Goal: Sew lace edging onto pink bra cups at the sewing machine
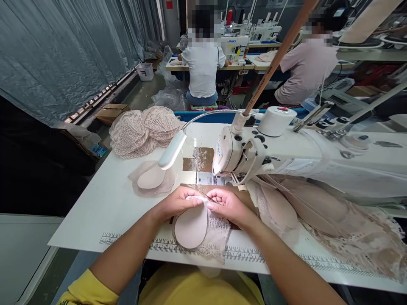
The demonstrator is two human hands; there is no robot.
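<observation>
My left hand [182,202] is closed on the upper edge of a piece of beige lace [219,233]. Over the lace lies a smooth teardrop-shaped bra pad [190,226], its narrow end under my left thumb. My right hand [227,205] pinches close beside it, at the lace's top corner. Between its fingers shows a thin dark pointed tool [208,197]; its exact kind is hard to make out. Both hands are just in front of the sewing machine's needle area [218,178], above the table edge.
The sewing machine [270,148] stands at the right, with a lamp [173,150] on a bent neck. Lace pieces [144,131] are piled back left; another pad [151,177] lies nearer. More lace [333,216] spreads right. A printed ruler [241,254] runs along the front. Two people sit beyond.
</observation>
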